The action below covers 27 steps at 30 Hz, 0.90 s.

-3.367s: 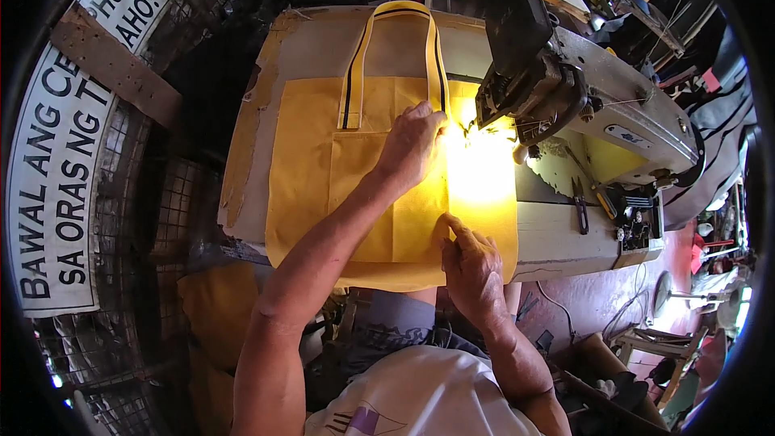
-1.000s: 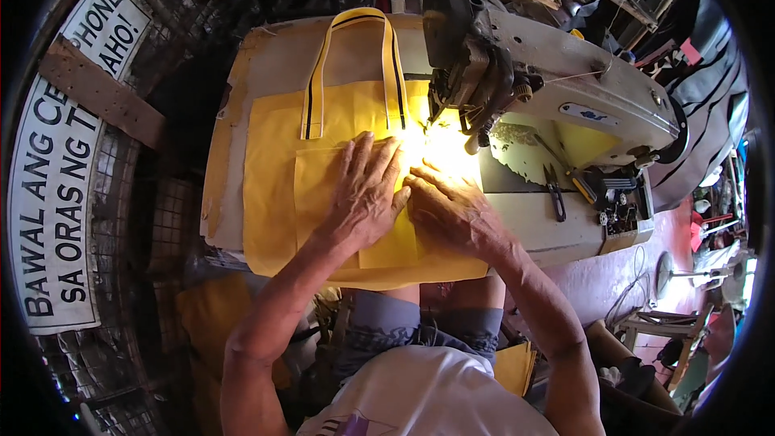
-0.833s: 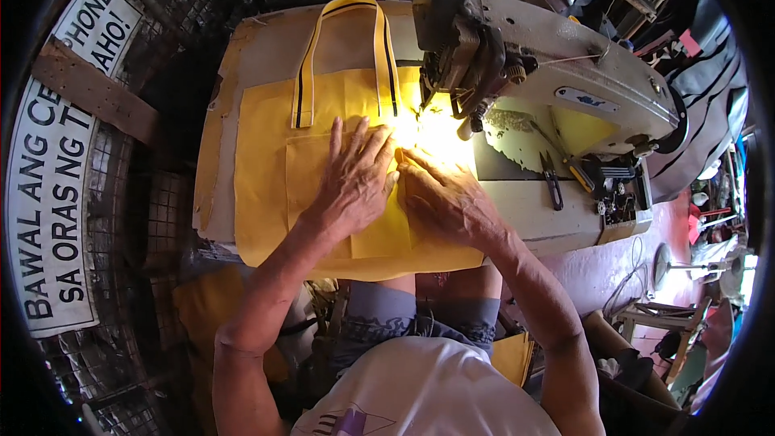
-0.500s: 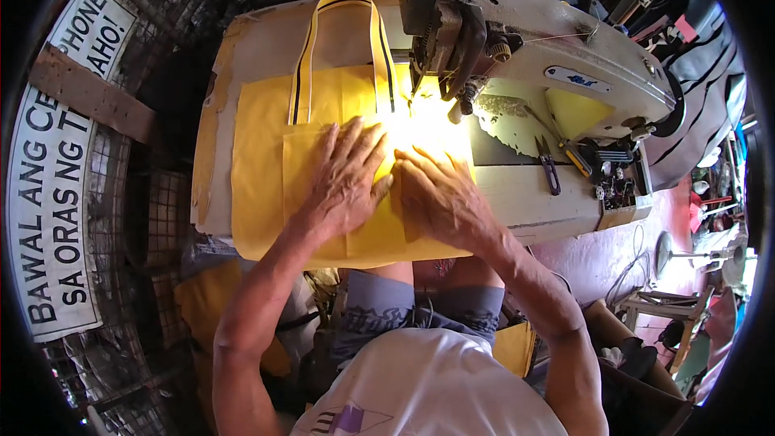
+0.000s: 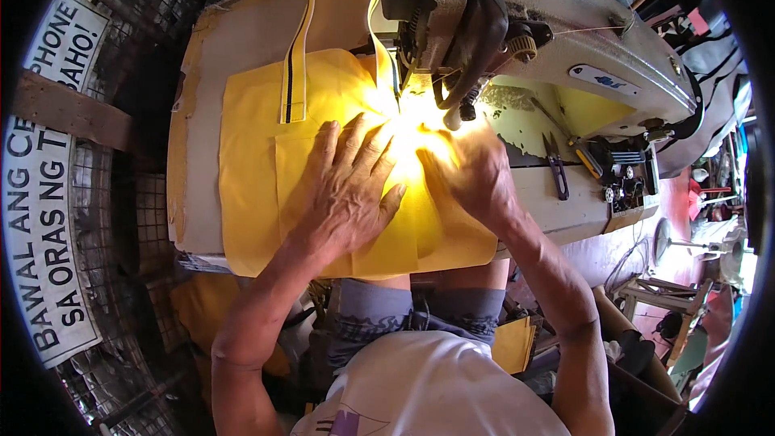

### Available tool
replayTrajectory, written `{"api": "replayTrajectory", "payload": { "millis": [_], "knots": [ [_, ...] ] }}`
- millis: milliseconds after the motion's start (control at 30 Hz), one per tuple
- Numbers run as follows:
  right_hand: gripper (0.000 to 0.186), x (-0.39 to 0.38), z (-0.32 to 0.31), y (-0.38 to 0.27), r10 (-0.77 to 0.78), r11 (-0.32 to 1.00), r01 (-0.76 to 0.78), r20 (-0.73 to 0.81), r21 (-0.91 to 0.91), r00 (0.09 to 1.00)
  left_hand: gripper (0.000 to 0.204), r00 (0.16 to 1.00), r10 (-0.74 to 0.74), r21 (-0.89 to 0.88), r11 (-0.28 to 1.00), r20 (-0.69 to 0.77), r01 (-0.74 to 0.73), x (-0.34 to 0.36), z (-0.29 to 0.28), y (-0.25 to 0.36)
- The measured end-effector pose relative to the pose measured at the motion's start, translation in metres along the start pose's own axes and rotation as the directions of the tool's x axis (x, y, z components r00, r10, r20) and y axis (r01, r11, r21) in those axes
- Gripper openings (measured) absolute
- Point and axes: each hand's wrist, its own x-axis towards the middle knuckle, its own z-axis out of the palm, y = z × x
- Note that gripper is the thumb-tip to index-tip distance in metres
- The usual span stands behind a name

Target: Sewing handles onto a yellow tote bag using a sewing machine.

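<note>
A yellow fabric panel (image 5: 250,169) with a folded edge and a striped strap (image 5: 295,73) lies on the sewing machine table, partly beneath the needle area. My left hand (image 5: 351,186) rests flat on the panel, fingers spread, left of the needle. Right of it, my right hand (image 5: 480,178) is curled at the panel's edge close to the presser foot, the fabric puckering beside its thumb. Strong lamp glare washes out its fingertips and the stitching spot. The sewing machine head (image 5: 460,24) stands just beyond both hands.
On the table (image 5: 541,222) at right lie thread snips (image 5: 557,165), a yellow-handled tool (image 5: 587,159) and a tray of bobbins (image 5: 630,194). A wire grid and a lettered sign (image 5: 48,242) stand at left. More yellow fabric (image 5: 513,345) sits by my legs.
My right hand has shifted up and right toward the presser foot and curled from lying flat. The panel has puckered beneath it. My left hand stays flat on the fabric. The view has shifted slightly.
</note>
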Motion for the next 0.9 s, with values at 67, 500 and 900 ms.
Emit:
{"api": "replayTrajectory", "payload": {
  "millis": [67,500,900],
  "knots": [
    [0.022,0.011,0.010,0.003,0.221,0.975,-0.217,-0.083,0.050,0.972,0.055,1.000,-0.012,0.015,1.000,0.017,0.012,-0.003,-0.001,0.003],
    [0.013,0.017,0.021,0.009,0.067,0.993,-0.058,-0.084,0.106,0.994,0.057,0.998,-0.059,-0.020,0.998,-0.011,0.058,-0.007,0.000,0.014],
    [0.010,0.026,-0.003,0.036,-0.309,0.900,0.332,0.125,-0.282,0.943,0.056,1.000,-0.030,-0.007,1.000,-0.008,0.030,0.003,0.005,0.006]
  ]
}}
